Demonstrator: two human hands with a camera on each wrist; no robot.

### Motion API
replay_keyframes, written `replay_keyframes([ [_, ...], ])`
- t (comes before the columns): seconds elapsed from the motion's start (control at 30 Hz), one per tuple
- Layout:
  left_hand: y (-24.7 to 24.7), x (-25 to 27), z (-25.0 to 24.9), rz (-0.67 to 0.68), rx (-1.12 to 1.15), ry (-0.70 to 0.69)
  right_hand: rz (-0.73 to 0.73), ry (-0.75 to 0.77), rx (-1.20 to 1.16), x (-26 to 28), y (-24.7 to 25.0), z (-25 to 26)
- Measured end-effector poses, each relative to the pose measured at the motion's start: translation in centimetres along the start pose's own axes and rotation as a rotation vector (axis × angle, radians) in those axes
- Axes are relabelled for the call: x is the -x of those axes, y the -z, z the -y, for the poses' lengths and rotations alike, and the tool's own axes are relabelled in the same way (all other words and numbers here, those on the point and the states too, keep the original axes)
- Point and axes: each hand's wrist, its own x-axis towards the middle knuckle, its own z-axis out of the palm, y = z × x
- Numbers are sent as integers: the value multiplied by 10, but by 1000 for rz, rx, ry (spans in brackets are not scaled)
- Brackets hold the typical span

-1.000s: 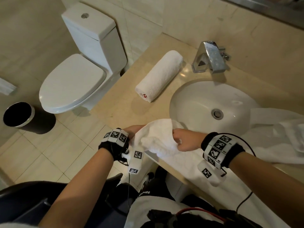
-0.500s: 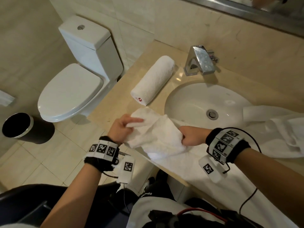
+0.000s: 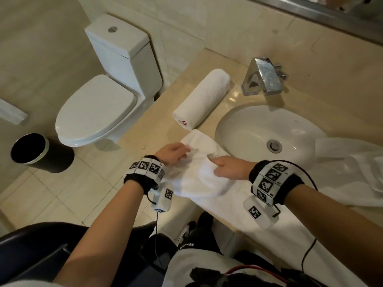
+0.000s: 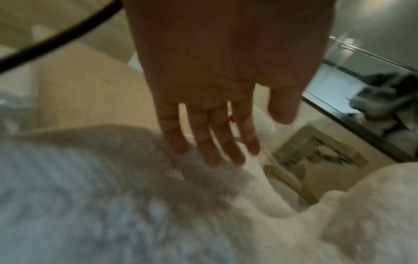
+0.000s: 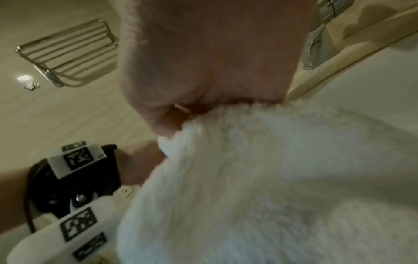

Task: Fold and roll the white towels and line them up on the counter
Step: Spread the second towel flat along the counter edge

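A loose white towel (image 3: 199,177) lies over the counter's front edge, left of the sink, partly folded. My left hand (image 3: 175,153) is over its left part with straight fingers (image 4: 212,153), the tips touching or just above the cloth (image 4: 101,196). My right hand (image 3: 224,166) grips a bunched fold of the same towel (image 5: 260,178) in a closed fist (image 5: 192,100). One rolled white towel (image 3: 202,99) with a small red mark on its near end lies on the beige counter (image 3: 157,123) behind my hands.
The white sink (image 3: 232,119) and chrome faucet (image 3: 263,76) are right of the rolled towel. More loose white towels (image 3: 350,168) are heaped at the right. Left of the counter are a toilet (image 3: 97,108) and a black bin (image 3: 29,150).
My left hand carried the towel's end up onto the counter, let it go, and now has straight fingers over it. My right hand kept its grip on the fold.
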Motion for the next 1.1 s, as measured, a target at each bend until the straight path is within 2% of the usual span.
replay_keyframes([
  [0.03,0,0,2,57,94,77,-54,18,-81,-2,3,1],
  [0.1,2,1,12,62,241,195,-166,76,-237,-3,10,4],
  [0.17,9,7,19,8,289,258,-272,119,-384,-9,19,9],
  [0.23,15,15,26,21,297,279,-352,122,-459,-20,26,11],
  [0.27,17,18,29,57,249,265,-363,93,-427,-28,29,10],
  [0.33,22,18,42,145,18,187,-316,-57,-235,-46,30,4],
  [0.4,25,26,47,172,-148,117,-261,-163,-42,-58,29,0],
  [0.43,26,27,50,165,-158,107,-243,-180,21,-61,28,-2],
  [0.5,26,28,57,126,-157,64,-242,-176,-1,-65,29,0],
  [0.67,30,24,53,-88,-91,11,-403,-150,-144,-90,34,11],
  [0.8,33,18,37,-105,-80,-24,-405,-129,-91,-104,35,16],
  [0.87,34,15,35,-87,-128,-15,-496,-128,-38,-106,36,16],
  [0.97,32,15,38,17,-208,92,-599,-151,-55,-108,39,10],
  [1.03,31,17,42,7,-225,131,-545,-182,-16,-110,39,5],
  [1.1,30,18,47,-68,-159,145,-502,-193,61,-114,38,5],
])
